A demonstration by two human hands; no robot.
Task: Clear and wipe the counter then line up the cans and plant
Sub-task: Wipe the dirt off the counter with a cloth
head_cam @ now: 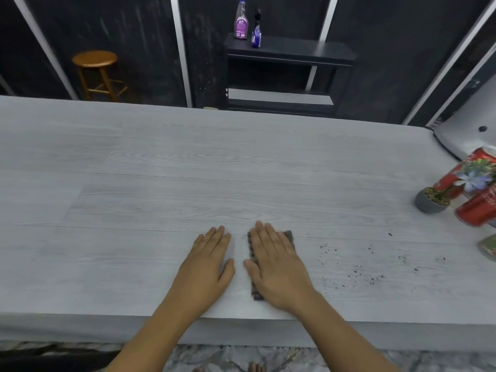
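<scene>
My right hand (273,261) lies flat, fingers straight, on a dark checked cloth (253,280) near the front edge of the grey wood-grain counter (188,170). My left hand (208,261) rests flat on the bare counter just to its left. Dark crumbs (370,267) are scattered to the right of the cloth. At the far right a small grey pot with a purple-flowered plant (432,198) stands among red cans (477,208), one of them (483,159) behind the flowers. A green-and-red can (489,248) is cut off by the frame edge.
A grey appliance (467,130) sits at the counter's back right corner. Beyond the counter stand a wooden stool (95,73) and a dark shelf unit (290,73) carrying two spray bottles (248,22). The floor below shows marbled tiles.
</scene>
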